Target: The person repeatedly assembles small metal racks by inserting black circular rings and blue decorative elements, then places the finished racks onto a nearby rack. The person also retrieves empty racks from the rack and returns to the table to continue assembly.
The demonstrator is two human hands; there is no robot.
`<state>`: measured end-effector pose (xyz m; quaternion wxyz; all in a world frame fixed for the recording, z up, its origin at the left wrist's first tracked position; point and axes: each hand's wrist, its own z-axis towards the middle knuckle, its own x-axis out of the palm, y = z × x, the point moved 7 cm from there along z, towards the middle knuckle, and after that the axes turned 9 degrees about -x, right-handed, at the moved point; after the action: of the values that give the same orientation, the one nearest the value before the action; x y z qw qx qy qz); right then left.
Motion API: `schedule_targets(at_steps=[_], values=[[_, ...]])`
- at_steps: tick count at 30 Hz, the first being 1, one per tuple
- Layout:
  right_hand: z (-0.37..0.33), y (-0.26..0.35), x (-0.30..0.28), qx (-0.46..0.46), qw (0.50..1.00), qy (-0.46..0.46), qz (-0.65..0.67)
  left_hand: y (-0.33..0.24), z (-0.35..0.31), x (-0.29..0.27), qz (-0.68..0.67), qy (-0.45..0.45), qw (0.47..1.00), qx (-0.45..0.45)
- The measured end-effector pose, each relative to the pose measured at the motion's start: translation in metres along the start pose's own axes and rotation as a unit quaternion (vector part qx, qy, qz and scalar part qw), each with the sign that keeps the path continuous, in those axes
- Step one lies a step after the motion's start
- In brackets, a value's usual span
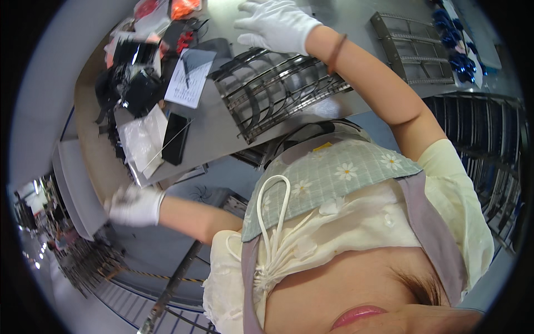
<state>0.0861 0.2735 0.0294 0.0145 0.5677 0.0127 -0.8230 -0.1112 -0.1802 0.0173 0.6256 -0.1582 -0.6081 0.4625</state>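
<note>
My right hand, in a white glove, is over the far part of the metal table, fingers apart and holding nothing that I can see. Just below it lies a metal slotted rack with several dark curved strips in it. My left hand, also white-gloved, hangs off the table's near left corner, its fingers smeared by motion. Nearest to it on the table are a clear plastic bag and a black phone-like slab.
A printed sheet with a pen on it lies beside a heap of black parts at the left. A second metal rack and shiny blue pieces are at the far right. Dark racks stand at the right.
</note>
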Motion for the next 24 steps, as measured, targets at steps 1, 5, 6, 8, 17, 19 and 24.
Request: schedule_targets(at_steps=[1, 5, 6, 8, 17, 19, 24], values=[[0.013, 0.008, 0.028, -0.008, 0.991, 0.135, -0.015, 0.025, -0.021, 0.007, 0.074, 0.038, 0.996, 0.030], [0.037, 0.024, 0.082, 0.090, 0.964, 0.233, 0.088, 0.133, -0.098, -0.008, 0.131, -0.007, 0.970, -0.205], [0.036, 0.026, 0.093, 0.104, 0.953, 0.263, 0.109, 0.145, -0.112, -0.006, 0.149, 0.030, 0.966, -0.211], [0.029, 0.030, 0.108, 0.124, 0.930, 0.323, 0.122, 0.165, -0.124, -0.007, 0.064, 0.027, 0.958, -0.278], [0.014, 0.064, 0.113, 0.020, 0.944, 0.302, 0.134, 0.139, -0.094, 0.012, 0.033, 0.062, 0.967, -0.245], [0.012, 0.067, 0.115, 0.012, 0.947, 0.298, 0.123, 0.134, -0.096, 0.015, 0.017, 0.089, 0.969, -0.232], [0.007, 0.068, 0.123, 0.008, 0.941, 0.318, 0.119, 0.149, -0.099, 0.003, -0.009, 0.118, 0.958, -0.260]])
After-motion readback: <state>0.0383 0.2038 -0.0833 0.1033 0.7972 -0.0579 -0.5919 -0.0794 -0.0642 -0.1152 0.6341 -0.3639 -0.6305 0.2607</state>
